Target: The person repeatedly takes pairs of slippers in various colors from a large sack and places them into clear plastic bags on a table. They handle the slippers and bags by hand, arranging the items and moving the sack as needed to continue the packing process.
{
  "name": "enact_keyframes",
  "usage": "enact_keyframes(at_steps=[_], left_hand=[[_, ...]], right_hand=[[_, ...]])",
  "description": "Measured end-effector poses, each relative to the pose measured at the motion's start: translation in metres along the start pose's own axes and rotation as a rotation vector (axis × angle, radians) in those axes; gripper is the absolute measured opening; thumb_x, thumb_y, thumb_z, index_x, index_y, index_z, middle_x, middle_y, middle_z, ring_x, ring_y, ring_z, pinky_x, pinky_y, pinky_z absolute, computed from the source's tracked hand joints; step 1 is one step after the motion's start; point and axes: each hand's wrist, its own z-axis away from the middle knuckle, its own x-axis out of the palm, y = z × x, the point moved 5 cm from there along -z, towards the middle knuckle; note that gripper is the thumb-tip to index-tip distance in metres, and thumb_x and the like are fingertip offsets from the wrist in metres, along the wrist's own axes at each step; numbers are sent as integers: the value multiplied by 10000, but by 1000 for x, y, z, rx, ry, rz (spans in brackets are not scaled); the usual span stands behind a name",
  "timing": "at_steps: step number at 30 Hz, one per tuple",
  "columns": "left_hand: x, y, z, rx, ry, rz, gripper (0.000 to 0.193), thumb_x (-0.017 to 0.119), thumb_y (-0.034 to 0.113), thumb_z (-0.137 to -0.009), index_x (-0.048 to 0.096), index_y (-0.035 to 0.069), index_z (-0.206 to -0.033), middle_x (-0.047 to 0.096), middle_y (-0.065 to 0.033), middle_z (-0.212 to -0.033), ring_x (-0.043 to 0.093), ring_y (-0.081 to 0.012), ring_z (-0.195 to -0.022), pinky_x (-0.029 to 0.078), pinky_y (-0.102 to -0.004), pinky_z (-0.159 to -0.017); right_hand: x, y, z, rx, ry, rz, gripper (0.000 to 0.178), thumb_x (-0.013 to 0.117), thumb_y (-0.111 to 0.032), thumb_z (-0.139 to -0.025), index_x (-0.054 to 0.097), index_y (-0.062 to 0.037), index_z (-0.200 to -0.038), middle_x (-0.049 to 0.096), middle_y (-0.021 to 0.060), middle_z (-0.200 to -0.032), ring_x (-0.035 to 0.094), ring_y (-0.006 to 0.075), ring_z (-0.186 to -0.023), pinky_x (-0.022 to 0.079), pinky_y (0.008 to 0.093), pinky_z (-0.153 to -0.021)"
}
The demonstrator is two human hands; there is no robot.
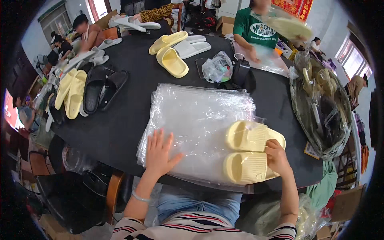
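Note:
A stack of clear plastic bags [196, 116] lies on the dark table in front of me. My left hand [160, 154] rests flat on the left part of the stack, its fingers spread. At the stack's right side a pair of pale yellow slippers [246, 154] lies side by side, with heels to the left. Closed on the inner edges of both slippers near their toe ends is my right hand [277, 156]. Some clear film shows at the slippers' edges; whether they sit inside a bag or on top, I cannot tell.
More yellow slippers [172, 60], black slippers [95, 89] and white slippers [193, 49] lie across the table. A crumpled plastic bag [218, 68] sits beside a black box-like object [241, 71]. On the right stands a large sack [320, 108] of bagged slippers. A co-worker in green [256, 34] handles a slipper opposite.

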Motion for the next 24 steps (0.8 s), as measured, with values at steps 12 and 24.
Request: enact_keyframes(at_steps=[12, 24], left_hand=[[-17, 7, -19, -42, 53, 16, 695, 544, 482, -878, 432, 18, -1383, 316, -263, -1472, 226, -418, -1400, 126, -549, -1137], [17, 2, -22, 75, 22, 55, 593, 601, 398, -799, 529, 155, -1335, 454, -157, -1407, 356, -380, -1330, 120, -584, -1135]], right_hand=[[-106, 79, 49, 368, 671, -621, 470, 622, -68, -847, 495, 84, -1274, 586, 137, -1226, 547, 195, -1141, 437, 328, -966], [43, -107, -143, 10, 120, -727, 237, 585, 3, -830, 534, 39, -1059, 494, 158, -1033, 571, 179, -841, 480, 290, -676]])
